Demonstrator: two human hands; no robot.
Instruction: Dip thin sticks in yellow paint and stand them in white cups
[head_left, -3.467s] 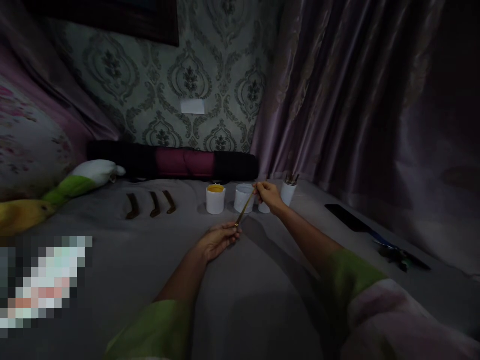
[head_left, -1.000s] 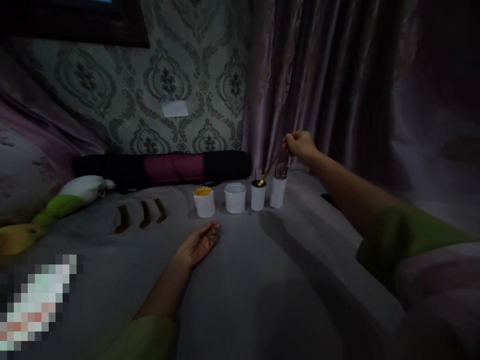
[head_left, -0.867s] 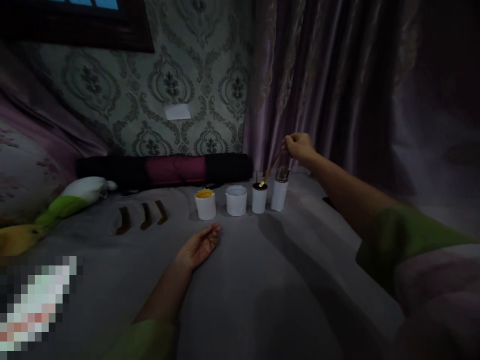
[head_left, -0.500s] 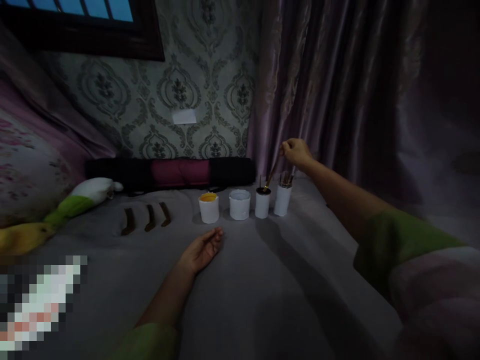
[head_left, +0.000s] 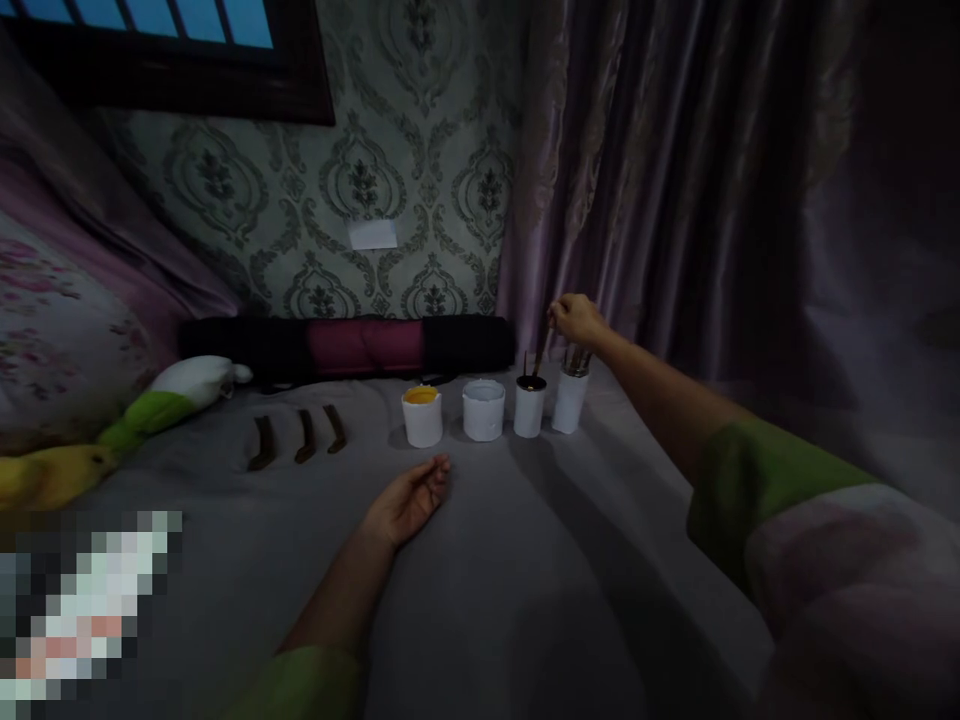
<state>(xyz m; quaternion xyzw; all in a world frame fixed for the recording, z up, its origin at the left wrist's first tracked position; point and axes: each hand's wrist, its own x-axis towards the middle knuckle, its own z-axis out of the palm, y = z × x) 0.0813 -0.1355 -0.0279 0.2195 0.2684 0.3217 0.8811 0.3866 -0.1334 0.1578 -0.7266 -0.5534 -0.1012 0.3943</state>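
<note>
My right hand [head_left: 576, 318] pinches the upper end of a paintbrush [head_left: 538, 360]. The brush stands nearly upright, its lower end inside a slim white cup [head_left: 529, 414] with a dark opening. Another thin stick pokes out of that same cup. Just to its right, a second slim white cup [head_left: 568, 404] holds several brushes. Left of these are a wide white tub [head_left: 484, 416] with pale grey contents and a white tub [head_left: 423, 424] of yellow paint. My left hand [head_left: 411, 502] lies palm partly up in front of the tubs, fingers loosely curled, holding nothing.
Three dark brown curved pieces [head_left: 304, 436] lie on the grey cloth [head_left: 480, 560] to the left. Behind the tubs is a long black and maroon roll [head_left: 367, 345]. Plush toys [head_left: 161, 395] rest at the left; a purple curtain [head_left: 645, 180] hangs at the right.
My right hand has moved left and slightly down. The brush is now more upright and sits deeper in the dark-topped cup. My left hand stays in place.
</note>
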